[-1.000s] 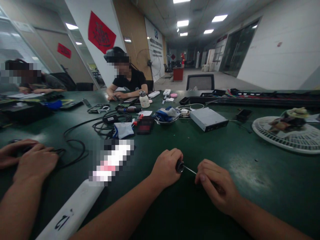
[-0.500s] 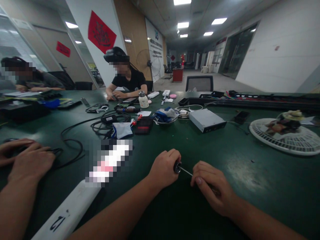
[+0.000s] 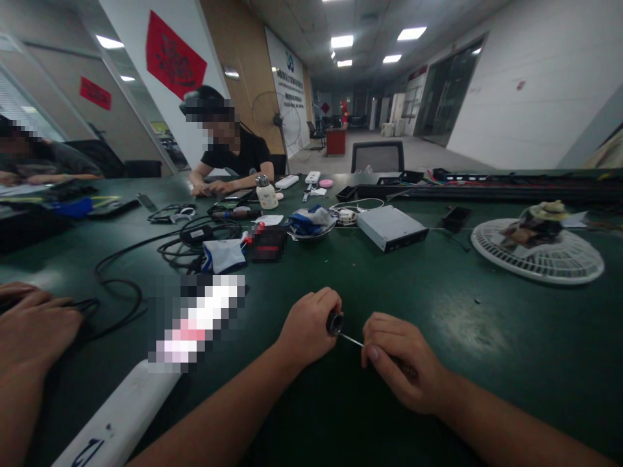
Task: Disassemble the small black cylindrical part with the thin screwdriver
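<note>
My left hand (image 3: pixel 311 327), near the middle of the green table, is closed round a small black round part (image 3: pixel 335 323) whose dark open end faces my other hand. Most of that part is hidden by the fingers. To its right, my right hand (image 3: pixel 402 360) is closed on a screwdriver with a thin metal shaft (image 3: pixel 352 340); its handle is mostly covered by the palm. The shaft's tip meets the lower edge of the black part's opening. I cannot tell whether it goes inside.
A white long device (image 3: pixel 111 408), partly blurred, lies left of my forearm. Another person's hands (image 3: pixel 39 324) rest at far left beside black cables (image 3: pixel 131 311). Further off are a grey disc drive (image 3: pixel 392 228), a white fan grille (image 3: pixel 538 263) and a blue-white cloth (image 3: pixel 311 220).
The whole view has shifted to the right, so the things sit further left. The black part's opening shows more towards me, and the shaft now meets it lower. Both hands keep their grip.
</note>
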`<state>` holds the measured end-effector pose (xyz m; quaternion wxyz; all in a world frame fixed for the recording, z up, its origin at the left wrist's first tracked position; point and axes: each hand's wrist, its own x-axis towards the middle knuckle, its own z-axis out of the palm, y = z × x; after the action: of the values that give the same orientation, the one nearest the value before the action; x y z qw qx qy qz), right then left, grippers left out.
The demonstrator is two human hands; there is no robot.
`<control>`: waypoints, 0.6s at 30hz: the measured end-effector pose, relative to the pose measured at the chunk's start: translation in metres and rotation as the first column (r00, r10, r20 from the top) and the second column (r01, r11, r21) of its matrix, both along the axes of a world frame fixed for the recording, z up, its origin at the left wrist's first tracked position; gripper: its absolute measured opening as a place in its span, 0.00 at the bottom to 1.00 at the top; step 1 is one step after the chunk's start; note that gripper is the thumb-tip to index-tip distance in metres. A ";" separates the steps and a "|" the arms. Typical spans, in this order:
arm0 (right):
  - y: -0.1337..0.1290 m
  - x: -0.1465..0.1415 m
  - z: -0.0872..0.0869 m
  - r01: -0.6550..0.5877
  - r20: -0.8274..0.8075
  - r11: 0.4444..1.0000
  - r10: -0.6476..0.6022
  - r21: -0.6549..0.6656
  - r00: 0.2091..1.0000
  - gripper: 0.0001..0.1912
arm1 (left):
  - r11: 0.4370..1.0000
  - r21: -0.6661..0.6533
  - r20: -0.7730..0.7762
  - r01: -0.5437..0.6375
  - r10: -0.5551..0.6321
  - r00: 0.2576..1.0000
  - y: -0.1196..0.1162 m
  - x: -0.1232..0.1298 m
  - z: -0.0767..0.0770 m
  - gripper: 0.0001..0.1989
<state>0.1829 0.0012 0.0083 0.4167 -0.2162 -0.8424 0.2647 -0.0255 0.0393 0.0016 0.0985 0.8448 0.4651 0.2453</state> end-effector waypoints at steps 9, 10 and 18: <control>0.000 0.000 -0.003 0.001 -0.007 1.000 -0.001 -0.011 1.000 0.12 | 1.000 -0.008 0.012 0.016 -0.016 1.000 0.000 0.000 -0.001 0.08; 0.000 0.001 -0.003 -0.011 -0.005 1.000 0.011 -0.013 1.000 0.13 | 1.000 -0.009 0.009 0.022 -0.021 1.000 0.000 0.000 -0.001 0.08; -0.001 0.002 -0.004 0.030 -0.026 0.998 -0.031 -0.046 0.999 0.12 | 0.997 -0.021 0.029 0.070 -0.070 0.997 0.001 -0.001 -0.005 0.11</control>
<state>0.1849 0.0005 0.0039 0.4269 -0.2349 -0.8271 0.2802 -0.0268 0.0408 -0.0031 0.1231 0.8559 0.4365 0.2486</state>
